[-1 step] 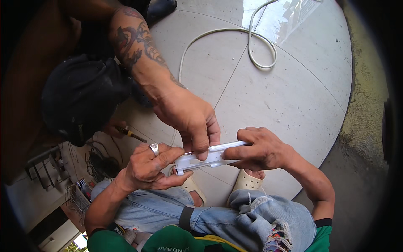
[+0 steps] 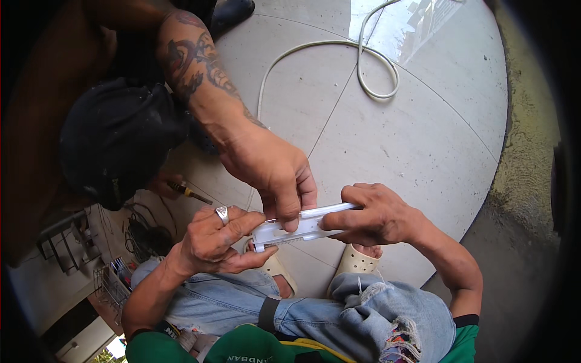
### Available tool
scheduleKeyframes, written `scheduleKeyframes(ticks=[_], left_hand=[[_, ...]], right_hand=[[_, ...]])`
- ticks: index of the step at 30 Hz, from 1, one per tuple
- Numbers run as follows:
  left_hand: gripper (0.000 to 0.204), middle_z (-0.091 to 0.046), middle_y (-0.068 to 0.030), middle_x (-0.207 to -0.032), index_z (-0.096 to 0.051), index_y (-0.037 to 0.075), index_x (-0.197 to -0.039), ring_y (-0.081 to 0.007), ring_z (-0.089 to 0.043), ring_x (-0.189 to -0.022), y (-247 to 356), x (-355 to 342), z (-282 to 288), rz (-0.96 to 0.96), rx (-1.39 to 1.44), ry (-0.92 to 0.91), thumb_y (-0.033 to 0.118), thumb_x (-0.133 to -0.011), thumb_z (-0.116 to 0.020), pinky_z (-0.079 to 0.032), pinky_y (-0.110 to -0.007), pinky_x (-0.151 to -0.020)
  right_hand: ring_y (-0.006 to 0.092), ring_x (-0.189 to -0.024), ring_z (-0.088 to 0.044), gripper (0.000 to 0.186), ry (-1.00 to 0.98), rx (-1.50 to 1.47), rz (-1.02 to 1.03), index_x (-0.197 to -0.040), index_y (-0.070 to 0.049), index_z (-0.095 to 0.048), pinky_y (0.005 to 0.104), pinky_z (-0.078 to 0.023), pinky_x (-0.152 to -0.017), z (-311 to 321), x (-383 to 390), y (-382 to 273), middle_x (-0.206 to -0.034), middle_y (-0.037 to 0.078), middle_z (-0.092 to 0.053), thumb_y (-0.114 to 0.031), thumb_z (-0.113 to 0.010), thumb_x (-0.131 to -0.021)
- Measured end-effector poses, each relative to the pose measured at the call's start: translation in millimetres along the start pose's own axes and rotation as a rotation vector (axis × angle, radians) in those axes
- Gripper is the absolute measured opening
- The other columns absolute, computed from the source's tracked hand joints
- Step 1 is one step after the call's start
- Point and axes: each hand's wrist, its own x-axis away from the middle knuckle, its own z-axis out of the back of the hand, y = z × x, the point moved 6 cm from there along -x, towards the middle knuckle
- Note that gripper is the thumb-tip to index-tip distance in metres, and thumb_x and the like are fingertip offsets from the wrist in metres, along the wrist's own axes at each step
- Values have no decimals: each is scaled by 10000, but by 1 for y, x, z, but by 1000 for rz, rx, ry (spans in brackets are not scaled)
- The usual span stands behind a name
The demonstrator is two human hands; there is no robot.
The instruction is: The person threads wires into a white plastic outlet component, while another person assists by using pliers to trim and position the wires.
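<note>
A long white plastic housing (image 2: 310, 227) is held level above the floor, between my knees. It has a thin ridged strip along its near edge. My left hand (image 2: 212, 239), with a silver ring on one finger, pinches its left end between thumb and fingers. Around the right end my right hand (image 2: 378, 216) is closed, fingers over the top and underneath. A co-worker's hand (image 2: 275, 175) reaches in from the upper left and presses thumb and fingers onto the middle of the housing. Those fingers hide part of its inside.
The co-worker, in a black cap (image 2: 121, 139), leans in at the left; their other hand holds a screwdriver (image 2: 189, 191). A pale cable (image 2: 363, 78) loops over the tiled floor. Dark wires (image 2: 145, 233) and a wire rack (image 2: 110, 283) lie at the lower left. A rough wall edge (image 2: 526, 133) borders the right.
</note>
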Motion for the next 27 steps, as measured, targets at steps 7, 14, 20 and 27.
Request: scheduleKeyframes(ticks=[7, 14, 20, 27], left_hand=[[425, -561, -38, -619, -659, -25, -995, -138, -554, -492, -1, 1, -1, 5, 12, -6, 142, -654, -852, -438, -274, -454], [419, -560, -34, -616, -665, -16, -986, -133, -550, -487, -1, 0, -2, 20, 14, -14, 138, -648, -857, -432, -269, -451], [421, -575, -43, -623, -678, -23, -992, -133, -564, -493, -4, 2, -4, 53, 78, -10, 113, -636, -855, -439, -259, -455], [405, -599, -37, -639, -688, -18, -998, -92, -563, -508, -10, 5, -8, 200, 170, -13, 92, -641, -846, -436, -228, -459]], right_hand=[[235, -592, -506, 435, -28, -27, -31, -1222, -361, -577, 372, -418, -529, -1, 1, 1, -747, 35, -415, -245, -728, -831], [211, -603, -484, 423, -13, -25, -22, -1180, -315, -626, 365, -392, -533, -1, 1, -1, -731, 21, -388, -239, -759, -785], [198, -606, -458, 434, -14, -28, -41, -1142, -272, -655, 362, -373, -534, -3, 2, -2, -715, 7, -360, -227, -798, -735], [194, -593, -444, 400, 8, -21, -26, -1143, -280, -645, 360, -360, -520, -1, 1, -1, -704, 6, -341, -234, -782, -770]])
